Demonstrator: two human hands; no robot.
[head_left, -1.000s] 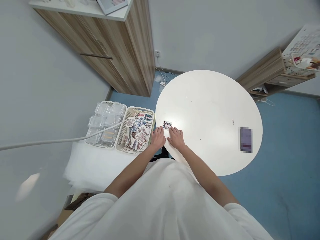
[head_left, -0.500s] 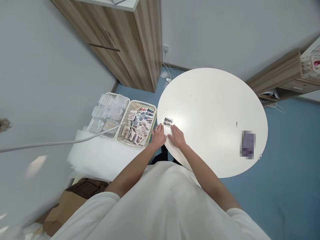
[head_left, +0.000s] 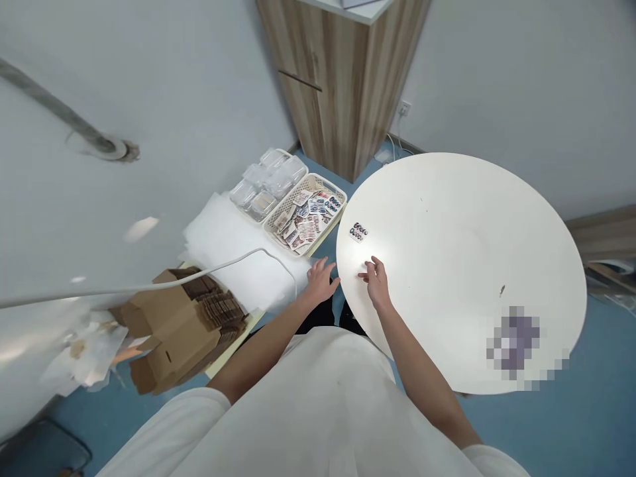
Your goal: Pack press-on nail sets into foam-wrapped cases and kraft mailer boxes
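- The small card, with two rows of dark, glossy oval pieces, is seen lying flat on the white round desk, close to its left edge.
- The card is not touched by either of the hands; it lies ahead of them, apart from the fingertips.
- The left hand is held beside the left rim of the desk, its fingers spread, and nothing is seen in it.
- The right hand is held over the desk, with the fingers loosely bent and a narrow gap left to the thumb; no thing is seen in it.
- Similar cards are heaped in the basket at the left of the desk, and clear plastic boxes are gathered just beside it.
- The step in hand is judged to be the handling of one card at a time, with the hands free between two actions.
- If the card is to be lifted, a careful pinch at its edge would be called for, because it is thin and flat; pressure on the oval pieces should be avoided.
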